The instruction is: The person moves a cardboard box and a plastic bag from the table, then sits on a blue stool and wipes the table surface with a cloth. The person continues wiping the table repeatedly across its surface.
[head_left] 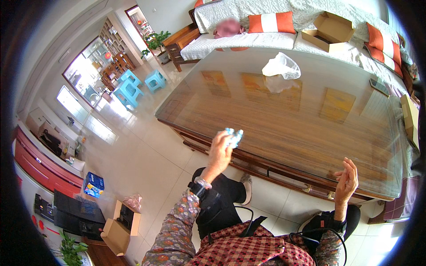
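My left hand (219,153) is raised at the near left edge of the glass-topped wooden table (284,133). Its fingers are closed on a small blue-and-white object (234,137), too blurred to tell its kind. Over the table's near edge, farther right, my right hand (347,179) is held up with its fingers extended and nothing seen in it. A crumpled, translucent white plastic bag (281,66) lies on the far part of the tabletop.
A dark phone (379,87) lies near the table's right edge. Beyond stands a sofa (199,49) with an open cardboard box (328,33) and orange-and-white cushions (271,22). Blue stools (128,92) stand at far left. Another open box (120,228) sits at lower left.
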Motion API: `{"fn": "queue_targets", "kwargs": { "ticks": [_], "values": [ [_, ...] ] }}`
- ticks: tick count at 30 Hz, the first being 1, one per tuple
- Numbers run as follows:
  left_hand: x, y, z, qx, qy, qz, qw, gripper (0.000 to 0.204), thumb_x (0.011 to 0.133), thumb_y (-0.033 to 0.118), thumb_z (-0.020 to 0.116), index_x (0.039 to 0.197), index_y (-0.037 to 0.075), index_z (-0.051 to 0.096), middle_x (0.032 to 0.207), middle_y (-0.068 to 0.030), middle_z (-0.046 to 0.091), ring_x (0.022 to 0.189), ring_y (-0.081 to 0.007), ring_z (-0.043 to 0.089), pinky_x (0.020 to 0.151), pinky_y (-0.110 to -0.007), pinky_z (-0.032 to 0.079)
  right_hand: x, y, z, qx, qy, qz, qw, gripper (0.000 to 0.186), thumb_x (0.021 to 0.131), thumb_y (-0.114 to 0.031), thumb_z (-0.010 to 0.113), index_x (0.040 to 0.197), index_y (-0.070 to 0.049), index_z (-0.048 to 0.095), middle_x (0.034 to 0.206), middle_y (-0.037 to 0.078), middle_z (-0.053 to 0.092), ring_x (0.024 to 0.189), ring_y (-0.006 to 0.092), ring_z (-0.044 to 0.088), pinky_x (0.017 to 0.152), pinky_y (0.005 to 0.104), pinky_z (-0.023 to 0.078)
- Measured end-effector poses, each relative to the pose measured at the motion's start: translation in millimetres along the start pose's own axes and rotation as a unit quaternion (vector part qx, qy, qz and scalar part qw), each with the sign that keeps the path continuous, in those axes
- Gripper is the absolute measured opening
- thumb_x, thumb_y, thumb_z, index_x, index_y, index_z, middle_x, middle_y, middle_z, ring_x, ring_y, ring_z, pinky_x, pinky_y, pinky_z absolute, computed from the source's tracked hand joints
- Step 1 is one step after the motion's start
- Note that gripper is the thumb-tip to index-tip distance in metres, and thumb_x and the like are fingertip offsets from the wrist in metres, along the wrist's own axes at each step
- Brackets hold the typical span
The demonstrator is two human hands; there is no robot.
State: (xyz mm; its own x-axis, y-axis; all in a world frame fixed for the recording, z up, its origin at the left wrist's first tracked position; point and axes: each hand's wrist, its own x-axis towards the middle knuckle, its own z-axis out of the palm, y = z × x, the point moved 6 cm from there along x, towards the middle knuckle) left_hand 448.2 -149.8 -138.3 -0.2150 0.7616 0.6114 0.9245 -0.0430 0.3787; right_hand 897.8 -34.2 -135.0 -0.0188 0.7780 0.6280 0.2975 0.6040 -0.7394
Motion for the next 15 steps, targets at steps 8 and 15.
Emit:
{"fn": "queue_targets", "kwargs": {
  "ticks": [8,15],
  "values": [
    [-2.7,-58.2,-22.0,0.053,0.0,-0.009,0.999,0.03,0.089,0.009,0.056,0.118,0.006,0.06,0.127,-0.0169,0.055,0.123,-0.0344,0.049,0.108,-0.043,0.037,-1.2,2.8,-8.2,-0.007,0.009,-0.012,1.0,0.025,0.098,0.0,0.046,0.112,-0.005,0.066,0.12,0.01,0.065,0.069,0.0098,0.065,0.055,0.0201,0.051],
    [-0.3,-202.5,-69.9,0.121,0.056,-0.106,0.985,0.035,0.085,-0.001,0.052,0.119,0.005,0.059,0.125,-0.0184,0.056,0.122,-0.0356,0.048,0.106,-0.044,0.04,-0.3,1.3,-6.1,-0.007,0.002,-0.009,1.0,0.024,0.098,-0.002,0.046,0.112,-0.005,0.066,0.122,0.01,0.063,0.068,0.0082,0.063,0.055,0.0194,0.05]
  ]
}}
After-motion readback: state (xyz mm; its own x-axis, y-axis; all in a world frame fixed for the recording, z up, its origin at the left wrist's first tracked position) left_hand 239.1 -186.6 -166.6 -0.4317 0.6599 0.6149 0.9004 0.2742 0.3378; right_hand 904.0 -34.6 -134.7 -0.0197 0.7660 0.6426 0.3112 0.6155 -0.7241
